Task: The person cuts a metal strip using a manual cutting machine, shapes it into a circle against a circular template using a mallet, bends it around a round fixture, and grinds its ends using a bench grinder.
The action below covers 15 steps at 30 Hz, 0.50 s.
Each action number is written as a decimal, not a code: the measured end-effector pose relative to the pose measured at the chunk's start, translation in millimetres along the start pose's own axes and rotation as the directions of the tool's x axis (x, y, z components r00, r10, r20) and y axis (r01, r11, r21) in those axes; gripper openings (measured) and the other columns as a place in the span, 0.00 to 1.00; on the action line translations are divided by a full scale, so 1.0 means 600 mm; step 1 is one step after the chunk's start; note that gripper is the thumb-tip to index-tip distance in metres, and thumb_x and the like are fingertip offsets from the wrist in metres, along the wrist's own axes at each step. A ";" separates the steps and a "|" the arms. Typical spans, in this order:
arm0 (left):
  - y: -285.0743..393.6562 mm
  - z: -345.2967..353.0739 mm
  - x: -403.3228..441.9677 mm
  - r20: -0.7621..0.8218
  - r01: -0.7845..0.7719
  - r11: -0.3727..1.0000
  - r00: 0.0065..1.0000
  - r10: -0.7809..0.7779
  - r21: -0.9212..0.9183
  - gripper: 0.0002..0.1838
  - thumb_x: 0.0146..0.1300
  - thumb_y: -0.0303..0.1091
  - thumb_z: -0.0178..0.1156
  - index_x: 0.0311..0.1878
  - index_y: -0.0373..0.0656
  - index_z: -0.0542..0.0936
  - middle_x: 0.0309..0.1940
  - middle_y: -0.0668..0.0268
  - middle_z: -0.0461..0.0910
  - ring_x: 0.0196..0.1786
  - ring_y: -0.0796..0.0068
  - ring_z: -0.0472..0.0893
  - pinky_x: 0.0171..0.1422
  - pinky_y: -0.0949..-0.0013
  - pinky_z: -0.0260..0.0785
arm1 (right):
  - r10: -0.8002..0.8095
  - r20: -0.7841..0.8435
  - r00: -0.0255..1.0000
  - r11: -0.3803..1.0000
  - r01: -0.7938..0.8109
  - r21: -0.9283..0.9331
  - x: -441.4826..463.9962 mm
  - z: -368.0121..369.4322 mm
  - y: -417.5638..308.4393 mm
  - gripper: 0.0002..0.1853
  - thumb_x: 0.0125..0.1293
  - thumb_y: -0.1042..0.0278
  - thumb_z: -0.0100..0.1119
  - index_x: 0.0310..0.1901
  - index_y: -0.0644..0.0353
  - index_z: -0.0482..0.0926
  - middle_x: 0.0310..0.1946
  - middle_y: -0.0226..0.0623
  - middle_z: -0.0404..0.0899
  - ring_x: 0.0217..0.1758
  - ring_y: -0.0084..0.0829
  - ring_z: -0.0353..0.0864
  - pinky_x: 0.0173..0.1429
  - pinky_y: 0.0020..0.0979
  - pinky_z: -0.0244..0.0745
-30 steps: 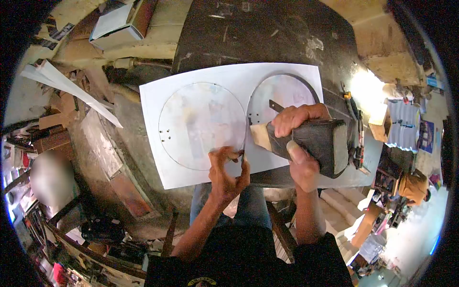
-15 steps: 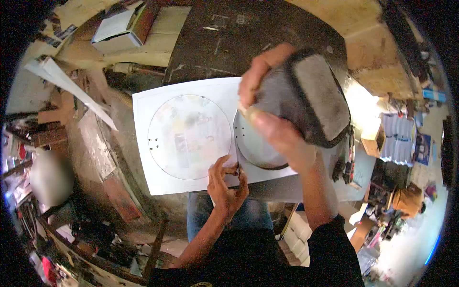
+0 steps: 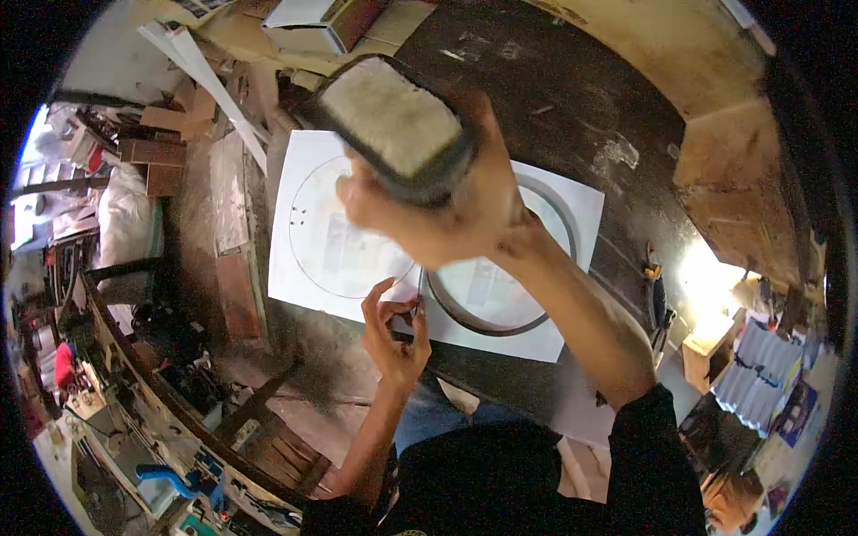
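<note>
My right hand (image 3: 447, 219) is raised over the paper, gripping a dark-sided, block-like object with a pale rectangular face (image 3: 393, 116). Motion smears it, and its kind is unclear. Beneath lies a white sheet of paper (image 3: 290, 259) with a drawn circle (image 3: 308, 277) and a few dark dots on its left side. A dark round hoop (image 3: 500, 330) rests on the right half of the sheet, partly hidden by my right forearm. My left hand (image 3: 398, 335) is at the sheet's near edge beside the hoop. Its fingers are curled round something small and dark that I cannot make out.
The sheet lies on a dark, scuffed tabletop (image 3: 572, 125). An open cardboard box (image 3: 322, 25) stands at the far side. Long white strips (image 3: 210, 85) lean at the left. Tools with yellow handles (image 3: 654, 270) lie at the right edge.
My right hand has swung left with the block-like object, from over the hoop to over the drawn circle. My left hand stays at the sheet's near edge. The camera view has turned.
</note>
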<state>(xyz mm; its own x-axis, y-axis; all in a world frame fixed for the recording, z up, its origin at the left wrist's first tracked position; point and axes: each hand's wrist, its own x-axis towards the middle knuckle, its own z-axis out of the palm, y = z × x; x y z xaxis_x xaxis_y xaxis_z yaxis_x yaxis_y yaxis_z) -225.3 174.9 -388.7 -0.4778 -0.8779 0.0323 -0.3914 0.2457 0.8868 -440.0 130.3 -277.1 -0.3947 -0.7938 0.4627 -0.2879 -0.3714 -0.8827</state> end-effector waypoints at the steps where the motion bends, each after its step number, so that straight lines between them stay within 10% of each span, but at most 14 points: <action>1: 0.001 0.001 0.001 -0.013 0.006 1.000 1.000 -0.006 0.005 0.29 0.58 0.23 0.63 0.64 0.38 0.68 0.31 0.60 0.83 0.33 0.73 0.83 0.42 0.71 0.75 | -0.069 0.013 0.998 0.997 0.069 -0.046 0.000 0.003 0.004 0.15 0.56 0.72 0.70 0.43 0.61 0.76 0.34 0.25 0.80 0.40 0.26 0.81 0.51 0.32 0.74; 6: 0.006 -0.005 0.006 -0.002 -0.036 0.999 0.999 0.036 -0.013 0.29 0.57 0.24 0.66 0.63 0.40 0.70 0.30 0.62 0.83 0.33 0.77 0.83 0.40 0.73 0.74 | -0.377 0.061 0.924 0.890 0.380 -0.252 -0.004 0.020 0.028 0.32 0.52 0.67 0.75 0.56 0.69 0.70 0.43 0.34 0.80 0.50 0.30 0.80 0.58 0.35 0.73; 15: 0.005 -0.012 0.002 0.012 -0.003 0.999 1.000 0.003 -0.039 0.29 0.54 0.20 0.64 0.62 0.37 0.72 0.31 0.60 0.84 0.35 0.74 0.85 0.44 0.72 0.76 | 0.108 0.306 0.946 0.977 -0.158 0.144 0.022 0.023 -0.017 0.10 0.57 0.72 0.66 0.39 0.61 0.76 0.33 0.28 0.77 0.40 0.23 0.76 0.50 0.32 0.71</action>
<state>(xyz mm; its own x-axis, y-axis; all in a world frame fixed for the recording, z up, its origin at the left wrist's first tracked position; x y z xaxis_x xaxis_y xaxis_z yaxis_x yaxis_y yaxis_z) -221.1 171.7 -382.5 -0.4886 -0.8720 0.0297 -0.3594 0.2322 0.9038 -430.3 116.8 -263.1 -0.1378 -0.9381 0.3177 -0.0931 -0.3071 -0.9471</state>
